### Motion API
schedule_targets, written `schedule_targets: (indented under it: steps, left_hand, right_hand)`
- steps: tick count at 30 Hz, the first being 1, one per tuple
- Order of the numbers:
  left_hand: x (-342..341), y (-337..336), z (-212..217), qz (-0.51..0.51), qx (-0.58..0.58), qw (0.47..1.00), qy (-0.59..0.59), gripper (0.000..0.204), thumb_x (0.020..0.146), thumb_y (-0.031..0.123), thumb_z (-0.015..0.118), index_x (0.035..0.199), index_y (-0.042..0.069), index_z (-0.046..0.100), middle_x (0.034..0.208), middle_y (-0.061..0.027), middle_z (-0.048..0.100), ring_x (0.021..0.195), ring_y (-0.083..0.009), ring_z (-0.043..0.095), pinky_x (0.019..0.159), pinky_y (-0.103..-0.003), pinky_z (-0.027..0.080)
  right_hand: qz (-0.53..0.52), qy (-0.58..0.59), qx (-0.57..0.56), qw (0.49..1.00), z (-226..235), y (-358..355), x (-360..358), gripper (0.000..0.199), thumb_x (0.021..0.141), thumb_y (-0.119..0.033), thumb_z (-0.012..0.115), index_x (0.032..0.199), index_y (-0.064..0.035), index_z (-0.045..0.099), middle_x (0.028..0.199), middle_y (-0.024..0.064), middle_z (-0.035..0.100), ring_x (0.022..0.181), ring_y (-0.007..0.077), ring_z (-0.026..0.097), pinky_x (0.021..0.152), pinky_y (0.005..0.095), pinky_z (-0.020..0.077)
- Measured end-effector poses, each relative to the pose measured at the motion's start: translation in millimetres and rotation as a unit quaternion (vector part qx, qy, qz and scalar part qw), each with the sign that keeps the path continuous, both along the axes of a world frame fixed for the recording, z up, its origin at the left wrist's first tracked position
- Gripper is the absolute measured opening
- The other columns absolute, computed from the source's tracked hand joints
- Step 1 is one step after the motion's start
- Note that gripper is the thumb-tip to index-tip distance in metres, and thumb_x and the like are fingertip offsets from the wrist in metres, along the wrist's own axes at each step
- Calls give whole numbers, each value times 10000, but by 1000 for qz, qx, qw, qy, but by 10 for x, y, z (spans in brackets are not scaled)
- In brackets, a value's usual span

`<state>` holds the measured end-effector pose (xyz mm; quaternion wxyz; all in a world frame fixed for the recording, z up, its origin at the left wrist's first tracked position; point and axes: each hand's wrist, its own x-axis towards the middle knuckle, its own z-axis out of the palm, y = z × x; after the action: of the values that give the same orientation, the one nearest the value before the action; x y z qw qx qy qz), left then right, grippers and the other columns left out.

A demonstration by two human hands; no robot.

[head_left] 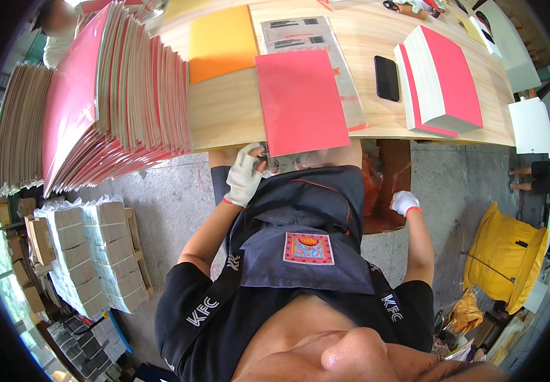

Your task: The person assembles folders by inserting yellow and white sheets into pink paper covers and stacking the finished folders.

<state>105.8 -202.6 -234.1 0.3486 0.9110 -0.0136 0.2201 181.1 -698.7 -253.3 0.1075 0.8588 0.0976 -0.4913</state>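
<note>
A pink-covered book (pixel 303 102) lies at the table's front edge, its near end reaching past the edge toward my lap. Clear plastic film (pixel 310 159) shows below that near end. My left hand (pixel 244 177), in a white glove with bare fingertips, is at the book's near left corner, its fingers curled on the film's edge. Away from the table, my right hand (pixel 404 202), in a white glove, hangs low on the right with its fingers curled in. Whatever it may hold is hidden. Beside it stands an open brown container (pixel 394 184) with reddish plastic inside.
Tall stacks of film-wrapped pink books (pixel 74 95) fill the table's left. An orange-yellow sheet (pixel 224 44), a printed clear bag (pixel 345 76), a black phone (pixel 386 78) and thick pink-covered books (pixel 453 83) lie on it. Wrapped bundles (pixel 74 254) and a yellow bag (pixel 504 258) stand on the floor.
</note>
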Motion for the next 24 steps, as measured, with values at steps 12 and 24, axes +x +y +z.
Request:
schedule_targets:
  steps: [12,24]
  left_hand:
    - [116,25,-79,-53,-36,997,42,124,810,115,695,910,87,627,888,-56,616,751,-234,607,619,-349,498]
    - [231,-125,465,44,-583,788,193,298,914,64,534,1210,29,554,993,-38,621,780,-125,611,644,-260,535]
  right_hand:
    - [3,-427,509,748,372,1807,461,236,739,-109,705,937,-93,578,866,70,619,793,256,625,676,383,498]
    - [-520,-71,606,598,173,1968,240,280,950,-356,570,861,-90,573,632,-29,530,494,66,477,443,228,354]
